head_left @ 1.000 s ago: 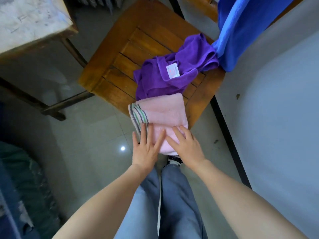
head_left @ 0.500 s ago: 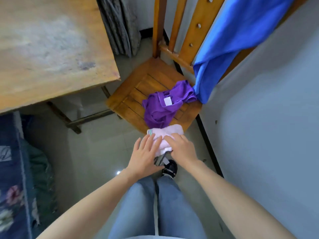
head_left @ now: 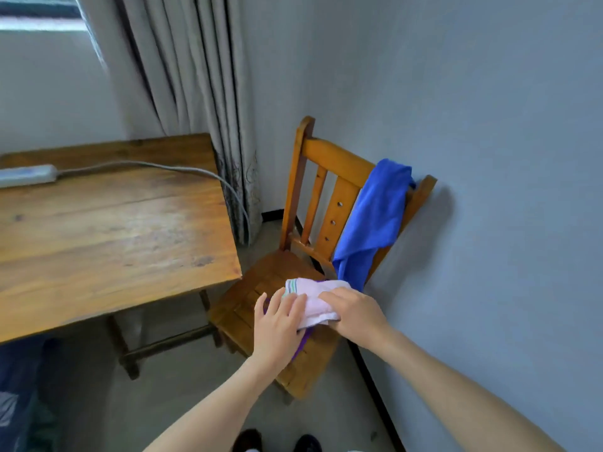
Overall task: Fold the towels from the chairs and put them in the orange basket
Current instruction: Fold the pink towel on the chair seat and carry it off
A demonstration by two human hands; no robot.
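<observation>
Head view: the fingers of the left hand (head_left: 280, 322) are laid nearly straight and slightly spread over the near left part of a folded pink towel (head_left: 313, 300). The thumb is hidden, so a pinch from below cannot be confirmed. The fingers of the right hand (head_left: 355, 313) are bent over the towel's right end, and the cloth is tucked beneath the palm, which is read as a grip.

The pink towel is thus held between both hands just right of the frame's centre, over the seat of a wooden chair (head_left: 241, 308). A sliver of a purple towel (head_left: 303, 345) is seen directly beneath it, mostly covered by the left hand. A blue towel (head_left: 372, 220) is draped unfolded over the chair's back, right of centre. A wooden table (head_left: 114, 230) fills the left of the frame, with a power strip (head_left: 26, 174) at its far left edge and a curtain (head_left: 195, 109) hung behind it. The orange basket is not in view.

The step in hand is judged to be the removal of the folded pink towel for the basket. To do it well, the bundle should be supported from underneath at both ends so that the folds are kept closed. The striped edge should be kept from slipping out, and the purple towel below should not be dragged along. The towel is best kept level while the basket is sought.
</observation>
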